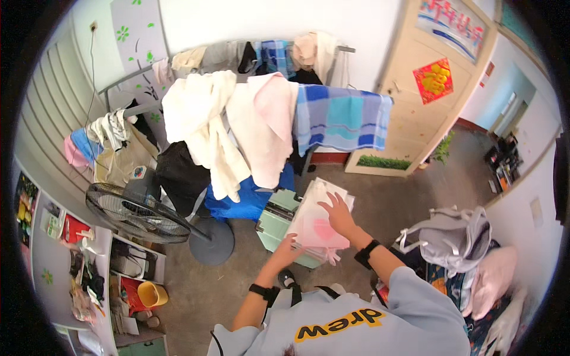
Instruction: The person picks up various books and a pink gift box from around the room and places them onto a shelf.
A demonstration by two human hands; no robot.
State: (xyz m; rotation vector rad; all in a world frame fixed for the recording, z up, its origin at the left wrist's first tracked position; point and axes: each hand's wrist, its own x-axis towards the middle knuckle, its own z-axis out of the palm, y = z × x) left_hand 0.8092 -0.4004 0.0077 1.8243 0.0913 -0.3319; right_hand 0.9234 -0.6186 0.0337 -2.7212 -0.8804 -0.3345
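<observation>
A mint-green suitcase stands on the floor just ahead of me, and a flat pink-and-white stack, possibly bags, lies over its right part, with pink ribbon ends at the lower edge. My right hand rests on top of the stack with fingers spread. My left hand is at the stack's lower left edge, fingers curled on it.
A loaded drying rack and blue cloth stand beyond. A fan and cluttered shelves are left; a grey backpack and clothes pile are right. An open door leads to a corridor.
</observation>
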